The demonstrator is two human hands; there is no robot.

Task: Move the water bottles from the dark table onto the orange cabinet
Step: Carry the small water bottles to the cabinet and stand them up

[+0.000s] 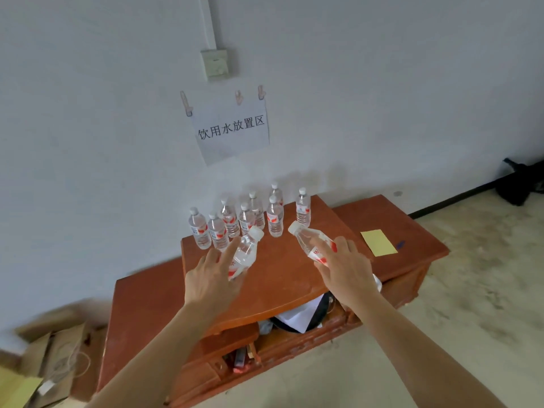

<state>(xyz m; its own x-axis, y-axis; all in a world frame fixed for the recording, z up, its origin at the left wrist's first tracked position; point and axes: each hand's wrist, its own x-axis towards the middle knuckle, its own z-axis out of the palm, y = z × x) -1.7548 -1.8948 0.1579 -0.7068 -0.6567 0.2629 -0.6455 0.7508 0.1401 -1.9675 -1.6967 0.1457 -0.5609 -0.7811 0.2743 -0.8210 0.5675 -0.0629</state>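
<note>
task looks well along: eight clear plastic bottles point(247, 219) w/ white caps & red-white labels stand upright in a loose cluster at the back of the glossy orange wooden cabinet point(282, 278), near the wall. two more are in the air above the top, not set down yet. left hand point(210, 278) grasps a clear plastic water bottle point(245, 251) round its lower body, cap tilted up & away. right hand point(343, 267) has fingers wrapped round a second matching bottle point(309, 241), cap leaning toward the left. the dark table isn't in view, so can't tell how many are left there. next, prob. stand both on the bare wood in front of the cluster. writing: white paper sign point(232, 128) taped to the wall reads 饮用水放置区, i.e. drinking-water area. bottle label print too small to read, brand unknown. a yellow paper note point(378, 242) on the cabinet's right side looks blank.
</note>
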